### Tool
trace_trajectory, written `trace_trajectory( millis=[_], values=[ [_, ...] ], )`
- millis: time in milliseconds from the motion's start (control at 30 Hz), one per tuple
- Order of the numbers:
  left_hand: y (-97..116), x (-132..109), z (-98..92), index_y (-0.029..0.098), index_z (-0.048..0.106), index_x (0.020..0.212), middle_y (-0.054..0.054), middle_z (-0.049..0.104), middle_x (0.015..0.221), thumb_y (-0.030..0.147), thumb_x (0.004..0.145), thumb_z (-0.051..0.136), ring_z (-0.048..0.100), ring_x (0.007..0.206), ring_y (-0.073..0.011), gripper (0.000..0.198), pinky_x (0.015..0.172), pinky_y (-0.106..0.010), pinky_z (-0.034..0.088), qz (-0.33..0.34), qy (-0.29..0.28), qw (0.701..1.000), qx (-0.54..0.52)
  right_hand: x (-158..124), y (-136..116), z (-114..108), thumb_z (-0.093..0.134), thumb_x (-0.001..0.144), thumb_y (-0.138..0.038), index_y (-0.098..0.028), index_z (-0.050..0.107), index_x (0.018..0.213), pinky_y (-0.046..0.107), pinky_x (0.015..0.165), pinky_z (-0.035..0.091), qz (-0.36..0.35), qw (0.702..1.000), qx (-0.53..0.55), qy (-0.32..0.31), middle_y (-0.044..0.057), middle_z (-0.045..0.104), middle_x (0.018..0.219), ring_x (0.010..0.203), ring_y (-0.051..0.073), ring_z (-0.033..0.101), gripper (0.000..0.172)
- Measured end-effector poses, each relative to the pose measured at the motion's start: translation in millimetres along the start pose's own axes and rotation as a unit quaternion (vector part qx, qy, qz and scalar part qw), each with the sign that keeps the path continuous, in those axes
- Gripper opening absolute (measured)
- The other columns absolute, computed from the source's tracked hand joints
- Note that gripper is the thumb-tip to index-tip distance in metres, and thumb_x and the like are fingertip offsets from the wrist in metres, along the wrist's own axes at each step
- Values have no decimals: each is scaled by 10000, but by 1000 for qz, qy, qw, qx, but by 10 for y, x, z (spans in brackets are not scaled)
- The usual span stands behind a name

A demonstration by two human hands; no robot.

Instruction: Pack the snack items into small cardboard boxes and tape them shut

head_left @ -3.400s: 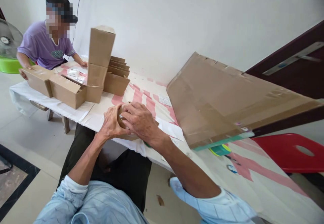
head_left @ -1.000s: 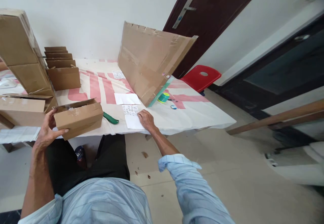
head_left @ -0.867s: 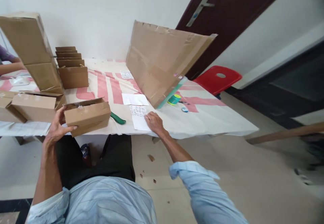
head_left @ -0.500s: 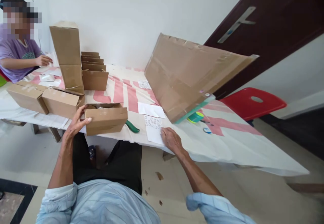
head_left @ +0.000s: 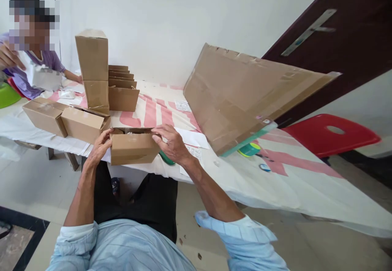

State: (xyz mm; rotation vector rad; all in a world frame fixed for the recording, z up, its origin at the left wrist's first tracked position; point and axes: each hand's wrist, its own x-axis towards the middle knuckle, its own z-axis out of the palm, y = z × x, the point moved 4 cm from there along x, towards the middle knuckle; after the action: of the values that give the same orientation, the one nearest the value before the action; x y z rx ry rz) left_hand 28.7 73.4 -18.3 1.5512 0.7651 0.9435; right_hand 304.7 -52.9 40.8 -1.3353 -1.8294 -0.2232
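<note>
A small brown cardboard box (head_left: 133, 150) stands at the table's front edge, its top partly open with something whitish just showing inside. My left hand (head_left: 99, 146) grips its upper left corner, fingers behind and thumb toward the front. At the upper right corner my right hand (head_left: 171, 142) has its fingers closed over the edge and flap. Just below that hand lies a green curved object (head_left: 167, 158), partly hidden. Behind my right wrist are a printed sheet (head_left: 195, 152) and a blank white paper (head_left: 192, 137).
Two more boxes (head_left: 82, 124) lie to the left, with a tall box stack (head_left: 93, 58) and several upright boxes (head_left: 124, 99) behind. A large cardboard sheet (head_left: 245, 95) leans at right near a tape roll (head_left: 249, 149) and red chair (head_left: 333, 134). A co-worker (head_left: 50, 61) holds white plastic.
My right hand has left the printed sheet and moved left onto the box's right end. My left hand stays on the box. The co-worker has raised a white plastic piece.
</note>
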Motion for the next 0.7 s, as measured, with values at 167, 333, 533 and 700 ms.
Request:
trace_trajectory(
  millis=[167,333,533,700],
  values=[
    [-67,-1,-34,183,613,1489,-174,589,1614,500,825,801,553,1490,-382,759,1246,-527,435,17,-27,999,-11,389,-248,237,722,1010,-307,-220,781,1173,411,916,596,-26,989,54,-133,80,765,1081,1023,249,707,194],
    [-37,-35,-77,251,699,1407,-124,618,1587,549,877,737,494,1545,-361,609,1287,-529,392,49,-18,999,15,482,-355,350,679,1022,-262,-235,801,1061,352,846,588,-14,979,144,-143,45,781,1001,910,200,722,131],
    [140,-103,71,241,775,1305,-129,541,1635,632,835,784,436,1569,-411,612,1154,-490,523,62,-10,994,88,390,-438,421,643,1028,-215,-246,774,958,367,829,601,-53,988,134,-55,43,755,940,894,206,713,151],
    [143,-83,241,161,804,1129,-122,800,1104,665,900,699,724,1091,-369,563,1006,-488,577,44,-6,995,90,327,-450,498,632,1032,-200,-250,760,940,385,854,610,-86,995,51,-8,63,755,957,931,225,714,165]
  ],
)
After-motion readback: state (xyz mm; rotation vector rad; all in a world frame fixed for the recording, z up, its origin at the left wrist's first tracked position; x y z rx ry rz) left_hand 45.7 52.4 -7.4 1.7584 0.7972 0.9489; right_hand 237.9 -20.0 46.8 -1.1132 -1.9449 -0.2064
